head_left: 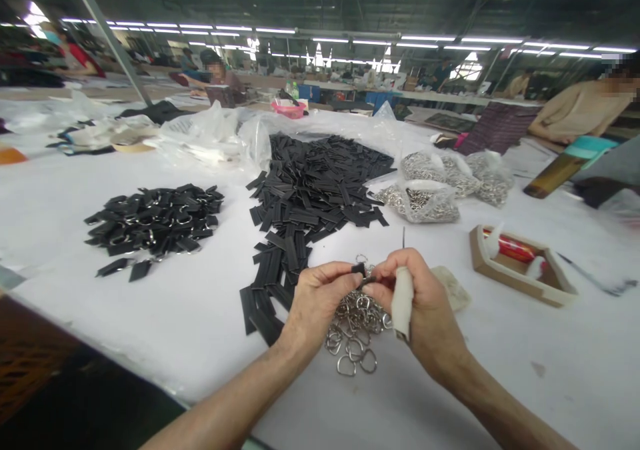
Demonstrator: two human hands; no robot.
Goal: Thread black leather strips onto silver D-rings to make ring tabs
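Observation:
My left hand point(315, 297) pinches a short black strip point(358, 269) between thumb and fingers, above a pile of metal D-rings point(357, 317). Close beside it, my right hand point(423, 310) has its thumb and fingertips closed at the strip's other end. Tucked in that same hand is an awl point(403, 300) with a pale wrapped handle, its thin spike pointing up. Whether a ring sits between the fingertips is hidden. Loose black strips point(320, 190) spread from a big heap down to my left hand. Farther left lies a pile of black strips with rings through them point(155, 220).
Bags of metal rings point(425, 200) stand behind my right hand. To the right are a cardboard tray point(555, 290) with a red tube point(513, 247) and a bottle with a teal lid point(565, 170). Clear plastic bags point(215, 133) lie at the back. Other people work beyond.

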